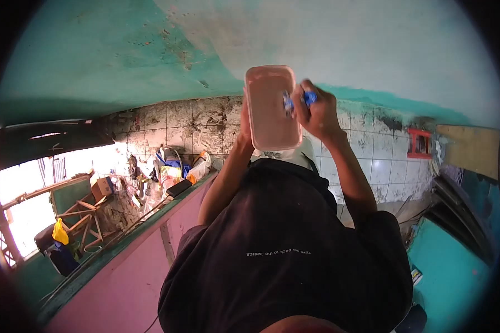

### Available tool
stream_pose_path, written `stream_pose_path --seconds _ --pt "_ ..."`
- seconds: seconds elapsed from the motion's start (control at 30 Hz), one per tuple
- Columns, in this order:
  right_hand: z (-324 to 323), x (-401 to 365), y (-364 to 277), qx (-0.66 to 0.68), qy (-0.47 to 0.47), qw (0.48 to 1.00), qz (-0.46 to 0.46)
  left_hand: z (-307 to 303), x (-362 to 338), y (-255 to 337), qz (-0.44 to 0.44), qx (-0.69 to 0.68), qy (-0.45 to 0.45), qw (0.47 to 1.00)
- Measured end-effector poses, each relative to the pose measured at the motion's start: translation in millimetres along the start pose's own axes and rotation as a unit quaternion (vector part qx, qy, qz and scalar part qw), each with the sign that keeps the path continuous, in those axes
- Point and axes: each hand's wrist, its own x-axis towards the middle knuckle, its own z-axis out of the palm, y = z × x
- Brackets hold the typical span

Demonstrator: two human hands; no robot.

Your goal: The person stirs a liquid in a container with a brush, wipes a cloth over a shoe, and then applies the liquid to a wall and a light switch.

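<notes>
My left hand [244, 126] is closed around the left side of a pinkish rectangular plastic tub [251, 105], its fingers mostly hidden behind it. A smooth pale pinkish-brown surface shows inside the tub. At the tub's right rim, my right hand [323, 114] is clenched around a small blue-and-white tool [310, 98]. Its pale, blurred end overlaps the tub's inside; I cannot tell its exact kind. Just beyond both hands rises a wall [339, 44], whitish over much of its right side and teal at the left and along its lower edge.
Stained white tiles [361, 147] cover the floor below the wall. A pink partition [133, 261] with a green top edge runs along my left, with plastic bags [200, 166] and clutter past it. To the right are a red stool [419, 143] and a wooden board [469, 150].
</notes>
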Motion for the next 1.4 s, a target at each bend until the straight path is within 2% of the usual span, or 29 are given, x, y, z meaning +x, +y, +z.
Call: stream_pose_path --seconds 0.03,0.1,0.13,0.17,0.2,0.27,0.3,0.33,0.4,0.47,0.5,0.53,0.57,0.63,0.67,0.73,0.77,0.87,0.93,0.97,1.0,1.07,1.1,1.2,1.27,1.3,1.33,1.37,1.4 --pt "5 7 1 -0.003 0.004 1.0 0.004 -2 3 -6 0.028 0.051 0.013 0.998" --pt "17 14 -1 -0.036 0.045 0.994 -0.096 -16 6 -14 0.018 0.026 0.033 0.999" --pt "20 9 -3 -0.039 0.047 0.994 -0.091 -25 8 -17 0.015 0.003 0.055 0.998" --pt "24 0 -6 -0.016 0.002 0.995 -0.094 -33 8 -14 0.038 0.004 -0.104 0.994" --pt "27 -8 -10 0.009 -0.045 0.994 -0.099 -41 10 -11 0.035 0.002 -0.104 0.994" --pt "16 -16 -13 0.054 -0.068 0.995 -0.056 -25 9 1 -0.057 -0.073 -0.111 0.989" --pt "8 -14 -11 0.052 -0.075 0.996 -0.012 -3 -7 3 -0.046 -0.041 -0.007 0.998" --pt "3 -11 -12 0.05 -0.081 0.995 0.033 -4 -9 0 -0.045 -0.044 -0.005 0.998" --pt "3 3 -9 0.009 -0.053 0.998 0.016 -7 -10 -9 -0.02 -0.042 -0.017 0.999" --pt "16 14 -10 -0.047 0.033 0.997 -0.047 0 -13 -17 0.011 0.011 -0.005 1.0" --pt "26 14 -15 -0.013 0.037 0.999 -0.03 1 -13 -18 0.02 -0.023 0.034 0.999" --pt "39 9 -11 -0.009 0.043 0.997 -0.059 0 -13 -17 0.03 -0.056 0.073 0.995" --pt "46 1 -11 0.0 0.004 0.998 -0.061 -11 -15 -15 0.036 -0.057 0.076 0.995" --pt "45 -11 -26 0.014 -0.062 0.995 -0.074 -43 -21 -7 0.075 0.116 0.026 0.99" --pt "41 -8 -27 0.017 -0.065 0.995 -0.079 -41 -24 1 0.081 0.118 0.027 0.989" --pt "29 -8 -24 0.09 -0.101 0.99 -0.039 -32 -30 9 0.036 -0.034 0.036 0.998" --pt "27 -3 -19 0.02 -0.074 0.995 -0.058 -24 -34 13 0.024 -0.067 -0.002 0.997" --pt "39 18 -24 -0.059 -0.022 0.994 -0.086 -9 -39 12 -0.011 -0.02 0.042 0.999" --pt "57 15 -24 0.008 -0.039 0.994 -0.101 -33 -35 0 0.037 -0.001 0.07 0.997" --pt "64 7 -18 0.126 -0.091 0.984 -0.083 -45 -33 -2 0.083 0.015 0.096 0.992" --pt "69 -7 -19 0.089 -0.122 0.985 -0.087 -57 -36 -2 0.083 0.019 0.093 0.992" --pt "66 -19 -29 0.088 -0.139 0.982 -0.091 -68 -45 3 0.065 -0.088 -0.073 0.991" --pt "60 -16 -26 0.085 -0.136 0.983 -0.094 -71 -44 10 0.027 -0.099 -0.013 0.995" --pt "44 -6 -22 0.152 -0.163 0.975 0.005 -42 -50 19 0.017 -0.072 0.02 0.997" --pt "52 12 -19 -0.019 -0.071 0.992 -0.106 -15 -48 17 0.03 -0.072 0.019 0.997" --pt "57 17 -25 -0.019 -0.072 0.992 -0.106 -8 -45 8 0.097 0.261 0.099 0.955" --pt "62 25 -33 -0.033 -0.03 0.991 -0.125 -4 -42 3 0.154 0.562 0.167 0.795" --pt "67 31 -37 -0.047 0.011 0.989 -0.143 -18 -39 -1 0.177 0.489 0.129 0.844" --pt "71 29 -39 -0.047 0.01 0.988 -0.144 -25 -39 -1 0.178 0.488 0.129 0.845"
